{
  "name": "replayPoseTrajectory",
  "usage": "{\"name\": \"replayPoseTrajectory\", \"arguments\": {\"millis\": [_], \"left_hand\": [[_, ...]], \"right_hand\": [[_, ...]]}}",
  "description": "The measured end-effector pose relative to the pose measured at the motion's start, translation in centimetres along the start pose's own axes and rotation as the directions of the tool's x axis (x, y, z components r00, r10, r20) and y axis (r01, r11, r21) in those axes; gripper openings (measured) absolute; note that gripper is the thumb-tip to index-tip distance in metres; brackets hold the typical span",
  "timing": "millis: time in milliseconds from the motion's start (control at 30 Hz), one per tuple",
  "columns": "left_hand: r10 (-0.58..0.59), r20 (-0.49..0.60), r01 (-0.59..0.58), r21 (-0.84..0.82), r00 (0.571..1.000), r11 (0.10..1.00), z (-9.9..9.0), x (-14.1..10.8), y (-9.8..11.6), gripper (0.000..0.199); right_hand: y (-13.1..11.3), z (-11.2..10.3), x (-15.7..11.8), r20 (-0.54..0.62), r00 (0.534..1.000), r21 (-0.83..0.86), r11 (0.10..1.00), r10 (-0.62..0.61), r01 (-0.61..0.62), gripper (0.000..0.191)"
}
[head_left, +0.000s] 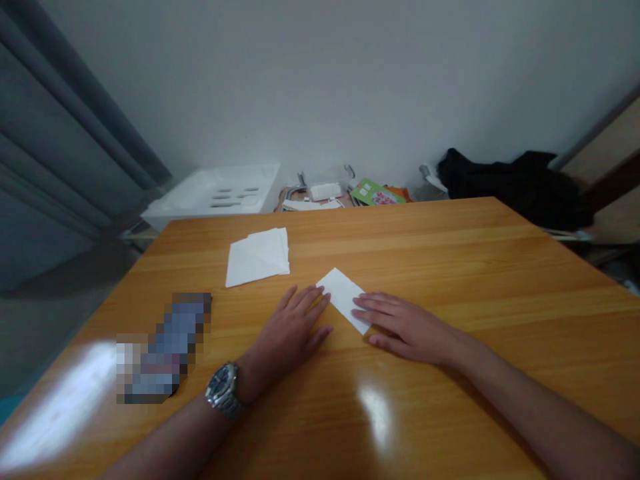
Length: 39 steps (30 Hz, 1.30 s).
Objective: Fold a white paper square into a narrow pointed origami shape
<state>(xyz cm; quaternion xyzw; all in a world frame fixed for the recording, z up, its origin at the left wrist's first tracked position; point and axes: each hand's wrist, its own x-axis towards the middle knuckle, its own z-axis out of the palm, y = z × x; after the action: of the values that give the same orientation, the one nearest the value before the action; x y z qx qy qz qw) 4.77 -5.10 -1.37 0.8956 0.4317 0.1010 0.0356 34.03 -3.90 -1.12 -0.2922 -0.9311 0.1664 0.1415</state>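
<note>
A small white folded piece of paper (345, 295) lies flat and slanted on the wooden table. My left hand (295, 325), with a metal watch (223, 389) on its wrist, rests palm down with fingertips at the paper's left edge. Over the paper's right end lie the spread fingers of my right hand (403, 328), hiding part of it. Both hands are open and grip nothing. Farther back and to the left is a loose stack of white paper sheets (257, 257).
A blurred-out, phone-like object (173, 347) lies on the table (475, 267) at left. Beyond the far edge are a white plastic tray (215, 190), a green booklet (375, 192) among small items, and a black cloth or bag (510, 183). A grey curtain (60, 133) hangs at left.
</note>
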Motion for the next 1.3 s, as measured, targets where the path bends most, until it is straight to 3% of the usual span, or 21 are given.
{"name": "replayPoseTrajectory", "arguments": {"millis": [400,667,1100,1300], "left_hand": [[-0.033,-0.026,0.033,-0.005,0.999,0.999,0.1,0.2,-0.1,0.054],[0.069,0.004,-0.069,-0.088,0.998,0.994,-0.5,0.2,0.3,0.055],[0.07,-0.034,-0.073,-0.1,0.997,0.992,0.3,0.0,0.0,0.05],[0.072,-0.045,-0.076,-0.095,0.996,0.993,-0.1,0.1,0.2,0.046]], "right_hand": [[-0.8,0.4,0.4,0.058,0.997,0.0,0.999,-0.048,0.048,0.051],[-1.0,1.2,0.7,0.023,0.999,-0.005,0.999,-0.045,0.045,0.05],[-0.4,1.7,0.8,-0.046,0.998,0.084,0.995,-0.05,0.054,0.044],[0.0,1.6,0.6,-0.057,0.998,0.072,0.997,-0.038,0.042,0.05]]}}
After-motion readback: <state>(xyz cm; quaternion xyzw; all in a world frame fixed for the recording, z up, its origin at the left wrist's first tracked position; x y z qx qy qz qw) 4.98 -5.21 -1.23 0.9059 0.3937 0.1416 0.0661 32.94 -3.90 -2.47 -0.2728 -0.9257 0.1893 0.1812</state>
